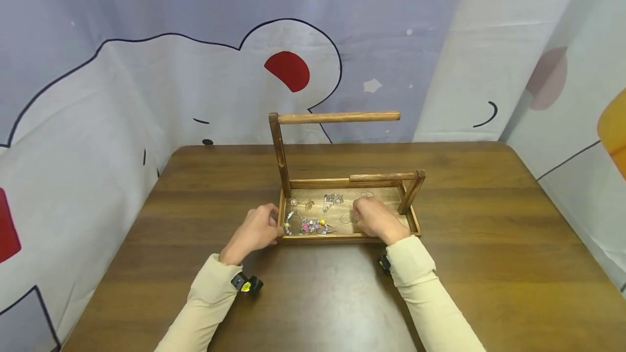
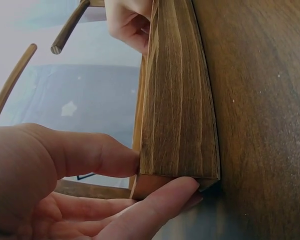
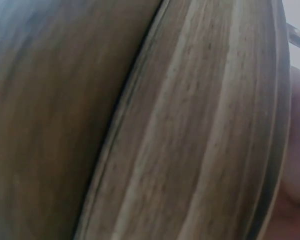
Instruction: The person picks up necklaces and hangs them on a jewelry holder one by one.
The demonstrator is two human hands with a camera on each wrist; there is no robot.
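Observation:
A wooden jewelry stand (image 1: 323,238) with a shallow tray base stands on the table. My left hand (image 1: 256,228) grips its front left corner; in the left wrist view the thumb (image 2: 107,155) lies at the rim and the fingers against the end. My right hand (image 1: 376,218) reaches over the front wall into the tray, fingers curled down near the tray floor. Whether it holds anything is hidden. Beside it lies a thin loop (image 1: 345,219). Colourful beaded jewelry (image 1: 313,226), a silver chain (image 1: 333,200) and a gold-coloured piece (image 1: 309,205) lie to its left.
From the tray's left end rises a tall post (image 1: 279,148) with a horizontal bar (image 1: 339,117). A shorter post (image 1: 413,192) with a lower bar (image 1: 381,177) stands at the right end. The brown table (image 1: 323,297) reaches back to a printed curtain (image 1: 195,86).

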